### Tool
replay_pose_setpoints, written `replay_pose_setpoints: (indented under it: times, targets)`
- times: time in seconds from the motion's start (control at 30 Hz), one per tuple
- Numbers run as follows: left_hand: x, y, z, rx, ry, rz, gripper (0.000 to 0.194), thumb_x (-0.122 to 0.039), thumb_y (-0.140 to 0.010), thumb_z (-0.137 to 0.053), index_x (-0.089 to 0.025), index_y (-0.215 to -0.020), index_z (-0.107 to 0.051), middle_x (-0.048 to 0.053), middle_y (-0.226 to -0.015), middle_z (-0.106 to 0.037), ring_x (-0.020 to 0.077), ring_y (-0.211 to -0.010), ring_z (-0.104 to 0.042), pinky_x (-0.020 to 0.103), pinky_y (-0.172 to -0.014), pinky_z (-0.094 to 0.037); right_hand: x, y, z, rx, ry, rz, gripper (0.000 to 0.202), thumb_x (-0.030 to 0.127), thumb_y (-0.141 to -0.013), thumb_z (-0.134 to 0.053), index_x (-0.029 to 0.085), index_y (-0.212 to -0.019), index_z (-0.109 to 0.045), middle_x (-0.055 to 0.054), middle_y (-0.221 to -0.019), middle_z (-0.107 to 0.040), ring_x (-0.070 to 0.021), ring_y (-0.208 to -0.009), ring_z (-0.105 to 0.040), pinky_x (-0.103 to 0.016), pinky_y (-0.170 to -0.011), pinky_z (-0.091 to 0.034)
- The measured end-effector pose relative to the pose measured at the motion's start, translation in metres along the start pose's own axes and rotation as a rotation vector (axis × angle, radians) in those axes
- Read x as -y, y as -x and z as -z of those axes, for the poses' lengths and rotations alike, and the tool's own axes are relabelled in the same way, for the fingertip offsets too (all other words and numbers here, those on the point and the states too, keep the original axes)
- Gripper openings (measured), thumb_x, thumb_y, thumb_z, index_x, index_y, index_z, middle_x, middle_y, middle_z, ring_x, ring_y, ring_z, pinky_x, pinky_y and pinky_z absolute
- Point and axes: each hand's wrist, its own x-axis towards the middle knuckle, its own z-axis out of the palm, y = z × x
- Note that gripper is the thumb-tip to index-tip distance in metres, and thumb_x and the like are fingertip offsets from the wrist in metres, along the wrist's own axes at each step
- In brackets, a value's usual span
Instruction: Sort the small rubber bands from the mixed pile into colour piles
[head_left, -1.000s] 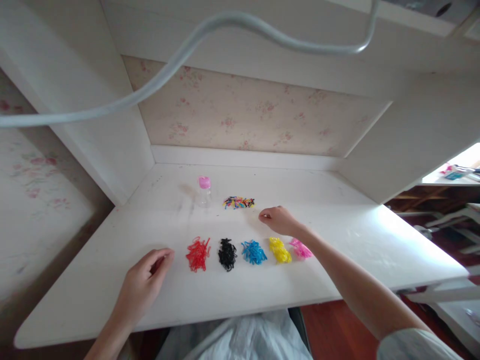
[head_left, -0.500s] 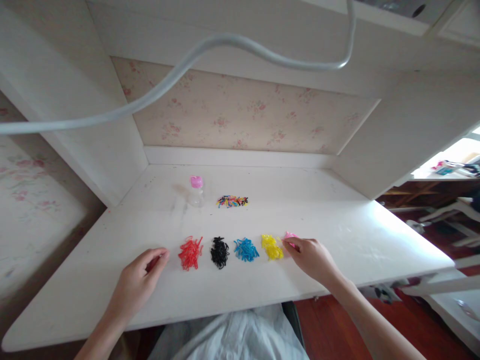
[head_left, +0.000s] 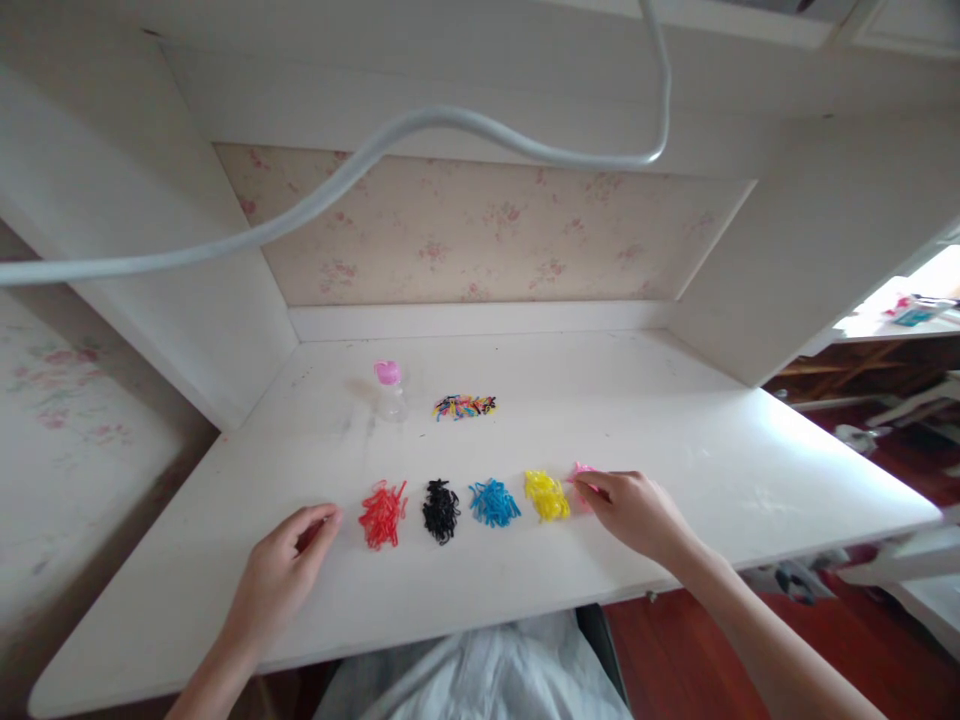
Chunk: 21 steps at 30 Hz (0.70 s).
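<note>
My left hand (head_left: 289, 560) hovers left of the red pile of small rubber bands (head_left: 383, 515), thumb and fingertips pinched together. Whatever lies between those fingertips is too small to make out. At the right end of the row, my right hand (head_left: 637, 510) is closed in a pinch over the pink bands (head_left: 583, 470), partly covering them; what its fingertips hold cannot be told. Between the hands lie separate piles of black bands (head_left: 441, 512), blue bands (head_left: 494, 503) and yellow bands (head_left: 547, 496). Farther back is a mixed-colour heap of bands (head_left: 465, 406).
A clear bottle (head_left: 391, 402) with a pink cap stands behind the row, left of the mixed heap. All of this is on a white desk (head_left: 480, 590) with side panels and a papered back wall. A white cable (head_left: 450, 118) crosses the upper view.
The camera view has shifted slightly. Both hands stay close to the same places beside the piles, with the right one a little farther from the yellow bands, over the pink ones.
</note>
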Motion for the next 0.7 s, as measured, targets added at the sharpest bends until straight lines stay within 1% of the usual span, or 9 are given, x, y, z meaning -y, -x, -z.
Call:
replay_pose_setpoints:
  times: [0.1, 0.17, 0.23, 0.3, 0.4, 0.47, 0.53, 0.6, 0.7]
  targets:
    - [-0.021, -0.004, -0.002, 0.061, 0.008, -0.065, 0.034, -0.051, -0.082, -0.051, -0.022, -0.09, -0.066, 0.002, -0.09, -0.071, 0.0164, -0.079, -0.065, 0.022, -0.07, -0.05, -0.015, 0.0, -0.001, -0.111, -0.107, -0.06, 0.033, 0.041, -0.085, -0.042, 0.03, -0.089, -0.073, 0.001, -0.07, -0.07, -0.0142, -0.06, -0.061, -0.023, -0.056, -0.038]
    - [-0.043, -0.008, -0.005, 0.117, 0.015, -0.143, 0.032, -0.048, -0.084, -0.049, -0.022, -0.092, -0.065, 0.002, -0.092, -0.07, 0.016, -0.079, -0.064, 0.023, -0.071, -0.05, -0.027, 0.001, -0.006, -0.18, -0.213, -0.136, 0.036, 0.046, -0.083, -0.044, 0.027, -0.091, -0.073, 0.0, -0.064, -0.069, -0.0138, -0.057, -0.06, -0.023, -0.055, -0.04]
    - [-0.068, -0.015, -0.01, 0.172, 0.01, -0.232, 0.031, -0.045, -0.086, -0.045, -0.022, -0.091, -0.065, 0.003, -0.09, -0.069, 0.0156, -0.078, -0.063, 0.024, -0.071, -0.049, -0.038, 0.004, -0.015, -0.231, -0.336, -0.255, 0.04, 0.051, -0.081, -0.047, 0.023, -0.092, -0.074, 0.0, -0.062, -0.068, -0.014, -0.055, -0.059, -0.023, -0.052, -0.04]
    - [-0.092, -0.024, -0.018, 0.234, -0.036, -0.328, 0.031, -0.041, -0.089, -0.041, -0.022, -0.087, -0.065, 0.002, -0.084, -0.068, 0.0148, -0.075, -0.062, 0.025, -0.072, -0.047, -0.046, 0.008, -0.026, -0.28, -0.478, -0.372, 0.043, 0.054, -0.078, -0.051, 0.02, -0.094, -0.074, -0.002, -0.07, -0.071, -0.0162, -0.063, -0.062, -0.023, -0.054, -0.043]
    - [-0.118, -0.041, -0.038, 0.269, -0.162, -0.42, 0.027, -0.033, -0.089, -0.041, -0.022, -0.086, -0.065, 0.002, -0.083, -0.068, 0.0141, -0.074, -0.061, 0.025, -0.072, -0.045, -0.054, 0.014, -0.037, -0.398, -0.684, -0.457, 0.044, 0.053, -0.074, -0.057, 0.019, -0.096, -0.073, -0.005, -0.094, -0.072, -0.0221, -0.087, -0.064, -0.027, -0.071, -0.048]
    - [-0.127, -0.055, -0.054, 0.279, -0.235, -0.43, 0.023, -0.029, -0.087, -0.044, -0.022, -0.085, -0.066, 0.002, -0.086, -0.069, 0.0148, -0.078, -0.062, 0.025, -0.072, -0.044, -0.056, 0.018, -0.041, -0.487, -0.774, -0.492, 0.045, 0.053, -0.071, -0.06, 0.018, -0.096, -0.073, -0.007, -0.098, -0.071, -0.0245, -0.093, -0.063, -0.03, -0.077, -0.048]
    - [-0.13, -0.07, -0.071, 0.275, -0.274, -0.41, 0.019, -0.027, -0.085, -0.048, -0.023, -0.085, -0.067, 0.003, -0.087, -0.07, 0.0156, -0.079, -0.063, 0.025, -0.071, -0.044, -0.058, 0.02, -0.043, -0.534, -0.823, -0.531, 0.047, 0.053, -0.069, -0.063, 0.017, -0.097, -0.073, -0.008, -0.096, -0.072, -0.0251, -0.091, -0.064, -0.031, -0.077, -0.048]
    - [-0.129, -0.085, -0.085, 0.254, -0.317, -0.378, 0.017, -0.026, -0.084, -0.05, -0.023, -0.085, -0.068, 0.003, -0.088, -0.07, 0.0165, -0.081, -0.063, 0.025, -0.072, -0.045, -0.059, 0.021, -0.044, -0.54, -0.838, -0.554, 0.048, 0.054, -0.068, -0.064, 0.017, -0.098, -0.072, -0.008, -0.095, -0.072, -0.0254, -0.089, -0.064, -0.032, -0.077, -0.049]
    - [-0.122, -0.105, -0.099, 0.201, -0.382, -0.328, 0.021, -0.024, -0.087, -0.046, -0.02, -0.089, -0.066, 0.007, -0.091, -0.07, 0.0178, -0.085, -0.064, 0.027, -0.076, -0.045, -0.06, 0.02, -0.044, -0.509, -0.84, -0.547, 0.047, 0.055, -0.069, -0.064, 0.018, -0.097, -0.073, -0.008, -0.099, -0.071, -0.0265, -0.095, -0.063, -0.034, -0.084, -0.047]
